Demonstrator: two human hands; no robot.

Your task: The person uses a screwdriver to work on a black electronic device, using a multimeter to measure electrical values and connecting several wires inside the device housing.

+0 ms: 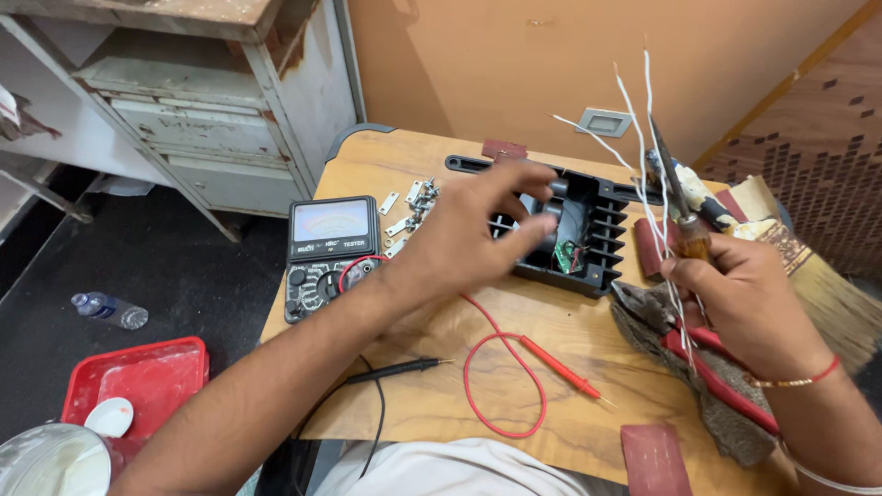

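Head view, left to right. Red tray (138, 377) and plastic bottle (108, 310) lie on the floor, far left of both grips. On the wooden worktop (551, 340), an analog multimeter (331, 255) sits just left of the left hand (469, 230); its red probe lead (514, 367) loops below that hand, and the black probe (395, 370) lies beside the loop. Small metal brackets (412, 209) lie scattered just above the left wrist.

Left hand grip is released: fingers spread, hovering over the left edge of the black plastic housing (574, 230). Whether the fingertips touch the housing, I cannot tell. The housing lies open side up between the two hands, with a small green circuit board (564, 257) inside.

Right hand (744, 303) is clenched, grasping a wooden-handled tool (684, 216) upright with a bundle of thin white wires (643, 138) that fan upward above the grip. Below this grip, red-handled pliers (707, 354) rest on a grey cloth (707, 386). A broad paintbrush (818, 285) lies right of the grip. Sandpaper piece (654, 457) sits near the worktop's front edge.
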